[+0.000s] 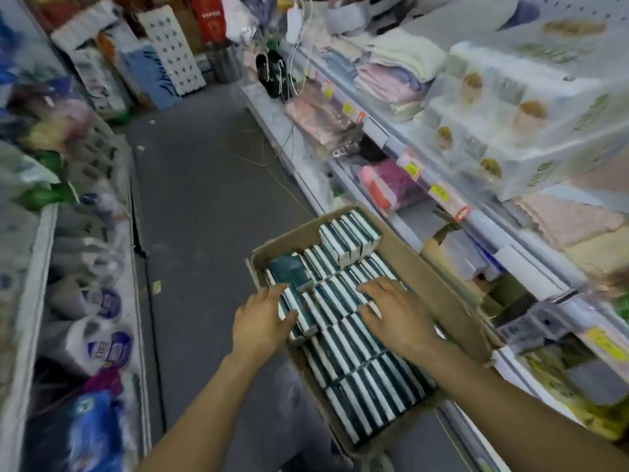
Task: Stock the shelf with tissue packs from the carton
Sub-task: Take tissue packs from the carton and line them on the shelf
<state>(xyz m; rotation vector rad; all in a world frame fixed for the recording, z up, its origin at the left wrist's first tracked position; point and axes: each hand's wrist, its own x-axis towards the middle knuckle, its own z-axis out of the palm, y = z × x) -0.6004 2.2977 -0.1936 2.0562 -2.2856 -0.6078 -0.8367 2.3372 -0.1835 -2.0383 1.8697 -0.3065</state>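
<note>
Brown cardboard forms the open carton (439, 284) that sits low in the aisle, pressed up against the foot of the shelf (476, 219) on the right. Inside it the tissue packs (357, 362) stand on edge in tight rows, dark green with white stripes, filling most of the box; a short block of them stands higher at the far end, and one pack lies flat, face up, near the far left corner.

Both arms reach down into the carton. The left hand (262, 320) is at the left wall of the box, thumb and fingers wrapped round the end of a small bunch of packs in the left row, which sits slightly raised and skewed from its neighbours. The right hand (396, 311) lies over the middle rows with fingers spread and nearly straight, fingertips touching the top edges of the packs, gripping nothing.

On the shelf to the right lie folded towels (391, 80) in pink and cream, with large wrapped bundles of paper rolls (510, 110) above and yellow price tags along the shelf edges. Across the grey floor (204, 199), the left shelving holds bagged goods, blurred. More wrapped packages lean at the far end of the aisle.
</note>
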